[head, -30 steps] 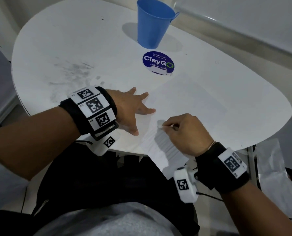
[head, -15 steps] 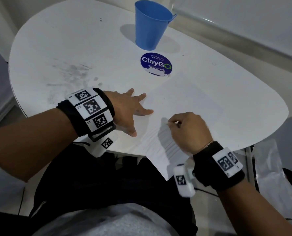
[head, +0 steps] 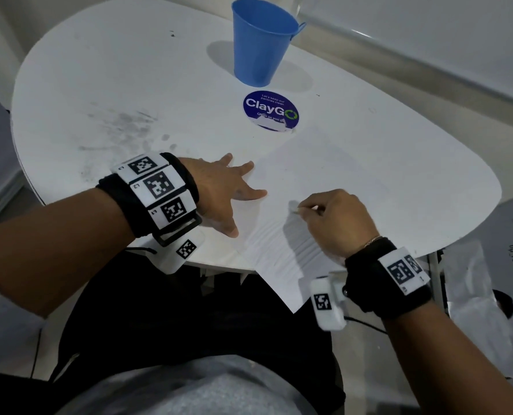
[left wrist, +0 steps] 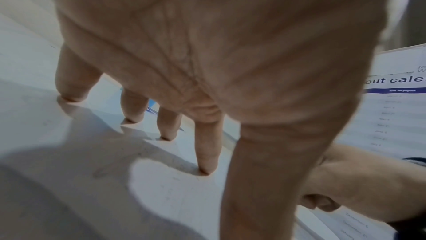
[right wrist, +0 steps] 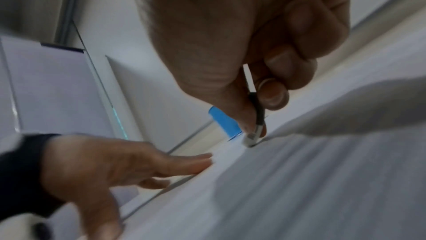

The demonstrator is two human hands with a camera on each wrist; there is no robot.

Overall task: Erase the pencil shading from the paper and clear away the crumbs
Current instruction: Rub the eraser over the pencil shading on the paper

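Note:
A white paper sheet [head: 333, 163] lies on the white table [head: 129, 70], with its near corner hanging over the front edge. Faint grey streaks [head: 282, 250] show on its near part. My right hand [head: 301, 209] pinches a thin dark pencil [right wrist: 259, 114] between thumb and fingers. The pencil's pale eraser tip [right wrist: 250, 139] presses on the sheet. My left hand [head: 243, 187] lies flat with its fingers [left wrist: 205, 153] spread straight, pinning the paper's left edge. No crumbs are clear enough to tell.
A blue cup [head: 261, 43] stands at the back of the table, and a round blue ClayGo sticker [head: 270, 110] sits just in front of it. Grey smudges [head: 126, 130] mark the tabletop on the left. Printed sheets [head: 512, 250] lie beyond the right edge.
My right hand has slid the eraser tip a little farther away from me across the paper. The left hand has stayed flat in the same place.

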